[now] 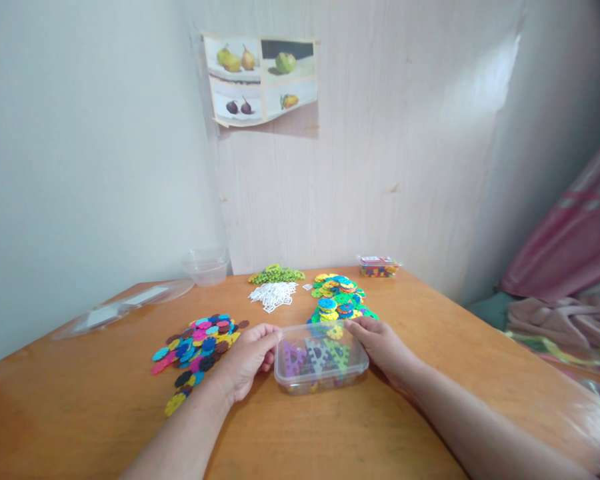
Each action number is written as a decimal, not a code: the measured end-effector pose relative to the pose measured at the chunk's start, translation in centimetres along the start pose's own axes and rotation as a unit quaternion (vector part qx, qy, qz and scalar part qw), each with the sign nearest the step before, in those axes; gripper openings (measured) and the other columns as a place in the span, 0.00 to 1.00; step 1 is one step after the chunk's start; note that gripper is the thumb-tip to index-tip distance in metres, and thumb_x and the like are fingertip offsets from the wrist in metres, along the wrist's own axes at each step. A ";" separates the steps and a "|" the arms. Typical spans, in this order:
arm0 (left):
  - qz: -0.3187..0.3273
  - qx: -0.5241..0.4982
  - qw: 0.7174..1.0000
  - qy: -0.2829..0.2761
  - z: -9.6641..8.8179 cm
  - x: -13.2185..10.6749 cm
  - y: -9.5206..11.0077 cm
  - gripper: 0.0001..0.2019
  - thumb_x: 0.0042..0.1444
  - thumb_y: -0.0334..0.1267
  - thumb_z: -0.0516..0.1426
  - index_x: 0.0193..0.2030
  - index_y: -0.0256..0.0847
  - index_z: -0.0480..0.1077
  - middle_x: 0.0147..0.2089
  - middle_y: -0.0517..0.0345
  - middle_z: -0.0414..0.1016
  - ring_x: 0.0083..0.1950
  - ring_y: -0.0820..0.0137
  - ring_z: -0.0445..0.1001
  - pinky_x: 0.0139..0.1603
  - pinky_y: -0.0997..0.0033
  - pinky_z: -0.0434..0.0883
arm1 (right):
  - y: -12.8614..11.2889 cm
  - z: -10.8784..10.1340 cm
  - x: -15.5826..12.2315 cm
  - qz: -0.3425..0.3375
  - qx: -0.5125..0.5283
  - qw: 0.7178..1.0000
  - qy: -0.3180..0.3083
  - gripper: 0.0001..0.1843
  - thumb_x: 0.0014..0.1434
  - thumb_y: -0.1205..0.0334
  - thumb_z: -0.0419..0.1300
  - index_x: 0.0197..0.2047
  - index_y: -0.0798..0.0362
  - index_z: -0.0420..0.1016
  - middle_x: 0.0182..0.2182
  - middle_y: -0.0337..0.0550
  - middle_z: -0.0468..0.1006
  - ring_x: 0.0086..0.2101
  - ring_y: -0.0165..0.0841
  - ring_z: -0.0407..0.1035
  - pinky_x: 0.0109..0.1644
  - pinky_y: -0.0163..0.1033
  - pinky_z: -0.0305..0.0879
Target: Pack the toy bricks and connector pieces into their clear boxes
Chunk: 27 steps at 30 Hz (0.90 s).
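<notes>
Between my two hands is a clear plastic box (321, 380) with a transparent lid, near the middle of the table. Purple, pale and green triangular plastic pieces (318, 357) show through it. My left hand (250, 357) grips the box's left rim, thumb on the far left corner and fingers curled. At the far right corner, my right hand (380, 347) holds the rim with its thumb and fingers. A heap of multicoloured notched discs (203, 343) lies left of the box, partly behind my left forearm. Right behind the box sits a pile of green, yellow and blue discs (337, 300).
White plastic pieces (273, 295) and green pieces (277, 274) are heaped farther back. Clear tubs (206, 268) stand at the back left, near flat clear lids (125, 310). A closed box of coloured pieces (379, 267) is at the back right. Cloth (550, 320) lies beyond the right edge.
</notes>
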<state>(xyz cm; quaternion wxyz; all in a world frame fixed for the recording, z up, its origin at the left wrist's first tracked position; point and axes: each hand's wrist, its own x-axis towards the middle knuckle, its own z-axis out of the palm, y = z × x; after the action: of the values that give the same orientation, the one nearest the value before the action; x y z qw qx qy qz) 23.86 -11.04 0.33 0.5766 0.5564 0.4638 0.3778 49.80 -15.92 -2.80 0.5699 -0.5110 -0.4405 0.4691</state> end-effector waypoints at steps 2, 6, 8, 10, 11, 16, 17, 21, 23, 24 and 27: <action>-0.001 0.000 1.000 -0.001 -0.1 0.0 0.0 0.17 0.45 0.49 0.64 0.37 0.38 0.72 0.23 0.66 0.64 0.22 0.79 0.60 0.23 0.79 0.55 | -0.2 0.0 -0.1 0.003 0.011 1.000 -0.012 0.21 0.54 0.42 0.63 0.37 0.53 0.74 0.25 0.39 0.79 0.26 0.33 0.73 0.29 0.36 0.68; -0.001 -0.001 1.000 -0.010 -0.3 -0.1 0.0 0.18 0.46 0.50 0.64 0.37 0.38 0.72 0.24 0.65 0.65 0.22 0.79 0.60 0.23 0.79 0.56 | -0.4 0.1 -0.1 -0.001 0.015 1.000 -0.019 0.22 0.54 0.41 0.63 0.36 0.53 0.75 0.25 0.39 0.79 0.26 0.33 0.73 0.31 0.36 0.68; -0.003 -0.004 1.000 -0.015 -0.4 -0.1 0.0 0.19 0.46 0.51 0.64 0.37 0.39 0.71 0.24 0.65 0.66 0.22 0.79 0.62 0.23 0.79 0.56 | -0.6 0.1 -0.2 0.000 0.019 1.000 -0.021 0.22 0.54 0.40 0.62 0.36 0.53 0.75 0.25 0.39 0.79 0.26 0.33 0.73 0.30 0.36 0.68; -0.004 -0.009 1.000 -0.021 -0.6 -0.1 -0.1 0.19 0.47 0.53 0.64 0.35 0.39 0.70 0.25 0.65 0.66 0.23 0.79 0.62 0.24 0.79 0.57 | -0.8 0.3 -0.4 0.004 0.028 0.999 -0.024 0.22 0.54 0.40 0.62 0.36 0.53 0.75 0.25 0.39 0.79 0.25 0.33 0.73 0.30 0.36 0.68; -0.004 -0.011 1.000 -0.025 -0.6 -0.1 -0.1 0.19 0.47 0.53 0.64 0.35 0.39 0.70 0.25 0.65 0.67 0.23 0.79 0.63 0.24 0.79 0.57 | -0.9 0.3 -0.5 0.005 0.031 0.999 -0.024 0.22 0.55 0.40 0.62 0.36 0.53 0.75 0.25 0.39 0.79 0.25 0.33 0.73 0.29 0.35 0.68; -0.018 0.004 0.999 -0.032 -0.9 -0.3 0.0 0.18 0.51 0.53 0.62 0.36 0.39 0.69 0.26 0.64 0.67 0.23 0.79 0.62 0.24 0.79 0.57 | -1.3 0.1 -0.8 0.018 0.012 1.000 -0.012 0.19 0.55 0.43 0.62 0.36 0.52 0.73 0.18 0.32 0.72 0.16 0.25 0.61 0.19 0.30 0.54; -0.021 0.009 0.999 -0.033 -1.0 -0.4 0.1 0.17 0.52 0.52 0.61 0.36 0.39 0.69 0.26 0.63 0.68 0.23 0.79 0.63 0.23 0.79 0.57 | -1.3 -0.1 -0.9 0.020 -0.001 1.000 -0.007 0.19 0.56 0.44 0.61 0.35 0.52 0.72 0.16 0.30 0.69 0.15 0.24 0.57 0.17 0.29 0.50; -0.033 0.019 0.999 -0.036 -1.4 -0.9 0.4 0.14 0.52 0.48 0.60 0.37 0.40 0.68 0.27 0.62 0.69 0.23 0.78 0.64 0.22 0.78 0.57 | -1.4 -1.1 -1.1 0.037 -0.047 0.998 -0.001 0.14 0.58 0.49 0.57 0.31 0.51 0.66 0.12 0.29 0.64 0.12 0.22 0.52 0.15 0.28 0.41; -0.044 0.020 0.998 -0.046 -1.4 -1.5 0.5 0.13 0.52 0.47 0.59 0.38 0.40 0.68 0.26 0.62 0.69 0.23 0.77 0.65 0.22 0.78 0.56 | -1.5 -1.5 -1.5 0.058 -0.067 0.996 -0.009 0.13 0.58 0.50 0.56 0.29 0.51 0.64 0.12 0.30 0.66 0.11 0.22 0.53 0.14 0.28 0.40; -0.051 0.019 0.997 -0.053 -1.4 -1.9 0.5 0.13 0.51 0.46 0.59 0.38 0.40 0.68 0.26 0.62 0.69 0.23 0.76 0.65 0.22 0.78 0.57 | -1.5 -1.7 -1.7 0.068 -0.074 0.995 -0.015 0.13 0.58 0.51 0.55 0.29 0.51 0.64 0.13 0.31 0.67 0.11 0.22 0.54 0.14 0.28 0.40; -0.068 0.014 0.995 -0.076 -1.2 -2.9 0.6 0.11 0.50 0.43 0.59 0.38 0.41 0.67 0.26 0.62 0.70 0.24 0.75 0.66 0.23 0.77 0.58 | -1.4 -2.0 -2.5 0.079 -0.066 0.994 -0.036 0.12 0.57 0.51 0.56 0.30 0.52 0.65 0.16 0.33 0.72 0.11 0.22 0.56 0.13 0.28 0.42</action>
<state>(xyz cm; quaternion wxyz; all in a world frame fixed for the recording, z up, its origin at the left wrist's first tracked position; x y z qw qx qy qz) 21.93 -13.35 1.34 0.6271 0.5585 0.4604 0.2878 51.48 -18.81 -1.61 0.4795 -0.5640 -0.4489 0.5006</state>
